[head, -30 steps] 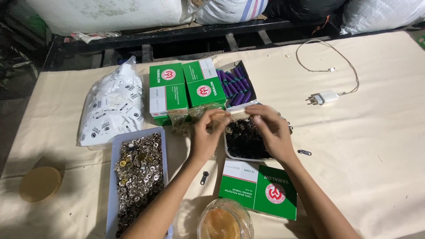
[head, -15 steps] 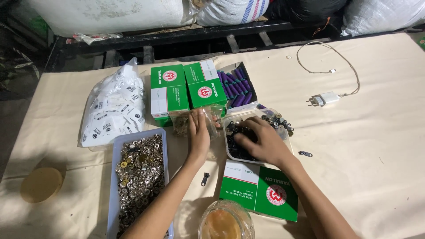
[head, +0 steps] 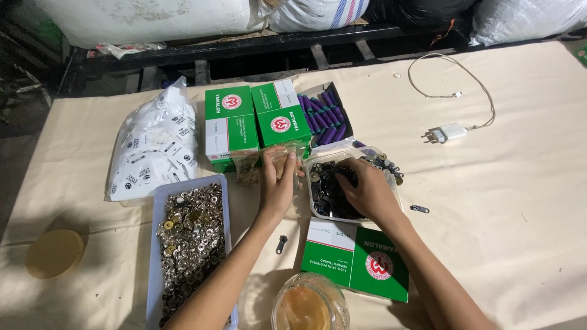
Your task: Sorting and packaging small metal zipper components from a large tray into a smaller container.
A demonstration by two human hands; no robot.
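My left hand holds a small clear plastic bag upright in front of the green boxes. My right hand reaches into a clear tray of small dark metal parts, fingers curled among the pieces; whether it grips one is hidden. A second small bag with brownish pieces lies just left of my left hand. One dark zipper pull lies on the cloth below my left wrist, and another right of the tray.
Two green and white thread boxes stand behind, beside an open box of purple spools. A bag of white labels, a tray of silver buttons, a flat green box, a jar, a round lid, a white charger.
My right hand has dropped from above the tray down into the dark parts. My left hand has lifted the clear bag slightly toward the green boxes.
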